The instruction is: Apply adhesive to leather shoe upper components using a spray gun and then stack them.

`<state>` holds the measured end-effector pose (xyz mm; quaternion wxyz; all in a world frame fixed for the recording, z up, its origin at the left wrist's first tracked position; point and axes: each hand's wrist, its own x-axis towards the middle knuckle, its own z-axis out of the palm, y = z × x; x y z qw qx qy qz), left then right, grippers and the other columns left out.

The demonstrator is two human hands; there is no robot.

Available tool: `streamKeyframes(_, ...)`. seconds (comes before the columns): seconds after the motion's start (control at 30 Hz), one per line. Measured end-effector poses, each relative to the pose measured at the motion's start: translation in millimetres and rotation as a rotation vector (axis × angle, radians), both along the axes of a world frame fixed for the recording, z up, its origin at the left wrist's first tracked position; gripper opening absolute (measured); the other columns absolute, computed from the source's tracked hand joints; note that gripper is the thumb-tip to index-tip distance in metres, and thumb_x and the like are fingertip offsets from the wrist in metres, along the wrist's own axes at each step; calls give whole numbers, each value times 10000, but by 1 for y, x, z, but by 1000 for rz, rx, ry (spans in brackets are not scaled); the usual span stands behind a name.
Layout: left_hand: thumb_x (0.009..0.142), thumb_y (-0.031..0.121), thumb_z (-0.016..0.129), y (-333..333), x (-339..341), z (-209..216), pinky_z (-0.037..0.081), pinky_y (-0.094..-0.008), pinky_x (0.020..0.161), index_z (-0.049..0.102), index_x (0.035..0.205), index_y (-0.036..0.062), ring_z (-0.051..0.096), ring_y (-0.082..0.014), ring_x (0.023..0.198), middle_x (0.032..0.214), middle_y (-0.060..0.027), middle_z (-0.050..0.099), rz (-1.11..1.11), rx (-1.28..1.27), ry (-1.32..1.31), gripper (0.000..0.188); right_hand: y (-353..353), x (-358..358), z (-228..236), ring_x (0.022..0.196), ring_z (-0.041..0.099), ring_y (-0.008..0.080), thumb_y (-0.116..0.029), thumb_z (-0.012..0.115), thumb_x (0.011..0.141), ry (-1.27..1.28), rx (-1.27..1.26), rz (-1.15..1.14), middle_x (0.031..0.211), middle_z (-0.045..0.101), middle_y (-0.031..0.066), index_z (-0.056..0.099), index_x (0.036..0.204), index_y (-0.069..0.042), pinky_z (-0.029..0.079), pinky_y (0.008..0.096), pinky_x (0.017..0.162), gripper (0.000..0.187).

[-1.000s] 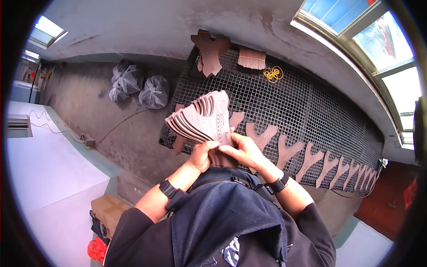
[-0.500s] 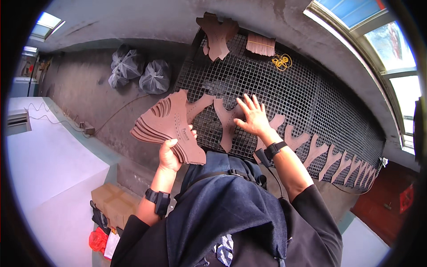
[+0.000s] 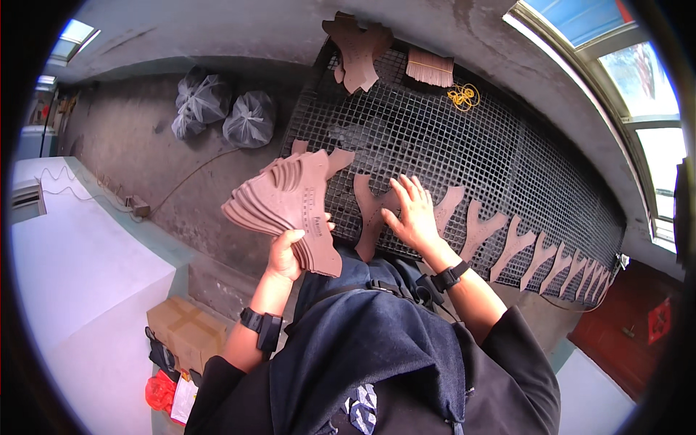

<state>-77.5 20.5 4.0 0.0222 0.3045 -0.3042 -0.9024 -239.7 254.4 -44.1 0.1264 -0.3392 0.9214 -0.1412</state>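
Observation:
My left hand (image 3: 285, 255) grips a fanned stack of brownish-pink, Y-shaped flat cut pieces (image 3: 279, 199) with printed marks and rows of dots, thumb on top. One loose Y-shaped piece (image 3: 368, 221) lies right of the stack on the black grid rack (image 3: 536, 174), its lower end at the rack's near edge. Over that piece's right arm rests my right hand (image 3: 415, 221), open, palm down, fingers spread; whether it presses on the piece I cannot tell. Another piece (image 3: 449, 206) shows just beyond this hand.
Several more Y-shaped pieces (image 3: 512, 250) run in a row along the rack's near edge to the right. Toward the back are a pile of cut pieces (image 3: 357, 51), a banded bundle (image 3: 430, 69) and a yellow cord (image 3: 464, 96). Plastic bags (image 3: 250, 119) stand on the floor, left.
The left hand and its stack have shifted slightly right. My right hand has come a little nearer, and the loose piece beside it has slid toward the rack's near edge.

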Motion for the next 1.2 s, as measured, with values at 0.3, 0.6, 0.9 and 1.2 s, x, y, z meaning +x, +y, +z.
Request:
streamKeyframes(0.3,883,28,627,24,-32,-12,504,-401,1041,508,1394,-11,612,-265,1201,1326,-139,611,-208,-118,0,526,-58,5,44,1061,655,170,-282,756,914,-1424,-839,-427,1195,682,107,594,1272,0,514,303,954,483)
streamKeyframes(0.6,922,40,660,43,-49,-12,496,-347,1028,527,1372,-3,607,-199,1178,1305,-99,618,-175,-285,42,472,-52,14,31,1026,675,181,-234,741,923,-1571,-1145,-703,1191,693,97,606,1264,-8,534,339,936,431)
streamKeyframes(0.9,933,23,589,37,-50,-12,489,-359,1038,508,1386,-23,604,-219,1192,1313,-115,614,-184,-316,24,462,-41,15,25,1041,671,186,-221,736,923,-1534,-1239,-772,1182,699,88,637,1243,-19,523,347,961,390)
streamKeyframes(1.2,935,37,600,44,-58,-13,504,-348,1007,524,1370,-22,614,-201,1167,1304,-112,620,-168,-500,7,445,-31,14,27,1054,674,213,-152,736,900,-1562,-1187,-751,1182,698,109,624,1253,4,523,368,973,402)
